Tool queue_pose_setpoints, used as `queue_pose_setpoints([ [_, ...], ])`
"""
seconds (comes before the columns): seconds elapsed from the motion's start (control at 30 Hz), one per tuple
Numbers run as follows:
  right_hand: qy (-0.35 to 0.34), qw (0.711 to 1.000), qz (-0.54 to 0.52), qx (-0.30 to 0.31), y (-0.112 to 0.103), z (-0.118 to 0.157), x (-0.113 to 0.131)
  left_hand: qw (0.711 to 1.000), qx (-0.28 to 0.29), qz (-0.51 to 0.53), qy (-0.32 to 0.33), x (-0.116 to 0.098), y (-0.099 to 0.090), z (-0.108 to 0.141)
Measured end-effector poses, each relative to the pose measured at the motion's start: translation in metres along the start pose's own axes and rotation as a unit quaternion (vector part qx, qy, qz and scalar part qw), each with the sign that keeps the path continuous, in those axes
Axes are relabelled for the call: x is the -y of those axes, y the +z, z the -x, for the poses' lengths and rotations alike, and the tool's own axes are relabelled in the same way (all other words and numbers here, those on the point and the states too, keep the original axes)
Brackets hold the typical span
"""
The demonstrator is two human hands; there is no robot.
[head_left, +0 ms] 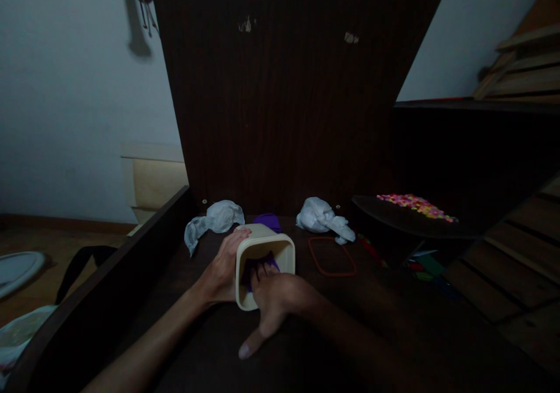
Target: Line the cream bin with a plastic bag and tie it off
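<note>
A cream plastic container [286, 248] lies tilted on the dark surface with its mouth facing me. My left hand [225, 267] grips it by its left side, fingers over the top. Into the mouth reaches my right hand [271, 294], its fingers stretched against a purple piece [251, 265], perhaps cloth, inside. The right thumb sticks out below the rim. Behind the container shows another purple thing [268, 223], partly hidden. A reddish-brown rectangular ring [332, 274] rests to the right, close to a knotted white plastic bag [317, 215].
A second white plastic bag [223, 215] lies at the back left. A dark upright panel [280, 101] rises behind. At right, a rounded dark shelf [371, 212] bears small bright pink and yellow pieces [417, 206]. A raised dark edge [144, 230] runs along the left.
</note>
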State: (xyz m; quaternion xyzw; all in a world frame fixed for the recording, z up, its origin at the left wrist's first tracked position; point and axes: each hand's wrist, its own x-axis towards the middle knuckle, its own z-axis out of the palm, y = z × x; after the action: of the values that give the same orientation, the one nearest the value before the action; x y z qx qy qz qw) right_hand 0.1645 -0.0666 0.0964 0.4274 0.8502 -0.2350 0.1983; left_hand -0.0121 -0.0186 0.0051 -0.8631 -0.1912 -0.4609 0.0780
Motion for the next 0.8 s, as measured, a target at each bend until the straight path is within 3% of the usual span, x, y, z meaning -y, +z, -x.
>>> queue_pose_setpoints([
  [0.1,-0.018,1.000,-0.016,-0.004,-0.009,-0.029,0.001,1.000,-0.013,-0.001,-0.002,-0.002,0.000,0.001],
  [0.2,-0.045,0.998,-0.030,0.033,-0.015,-0.042,0.003,1.000,-0.024,0.000,-0.017,-0.002,0.000,0.003],
  [0.27,-0.088,0.995,-0.033,0.032,-0.014,-0.037,0.003,0.999,-0.029,-0.001,-0.031,-0.001,0.000,0.003],
  [0.37,-0.134,0.988,-0.063,-0.038,-0.004,-0.013,0.001,0.999,-0.024,-0.007,-0.037,0.002,-0.001,0.003],
  [0.5,-0.132,0.985,-0.074,-0.080,0.012,0.031,-0.002,1.000,-0.002,0.002,-0.023,0.006,-0.003,0.003],
  [0.6,-0.089,0.992,-0.059,-0.069,0.016,0.055,-0.002,0.999,0.003,0.015,-0.032,0.005,-0.004,0.001],
  [0.7,-0.023,0.998,-0.049,-0.016,0.010,0.055,-0.001,1.000,-0.001,0.015,-0.024,0.001,-0.002,-0.002],
  [0.8,-0.003,1.000,-0.018,0.024,-0.001,0.033,-0.001,1.000,0.002,0.007,0.000,-0.006,0.001,-0.006],
])
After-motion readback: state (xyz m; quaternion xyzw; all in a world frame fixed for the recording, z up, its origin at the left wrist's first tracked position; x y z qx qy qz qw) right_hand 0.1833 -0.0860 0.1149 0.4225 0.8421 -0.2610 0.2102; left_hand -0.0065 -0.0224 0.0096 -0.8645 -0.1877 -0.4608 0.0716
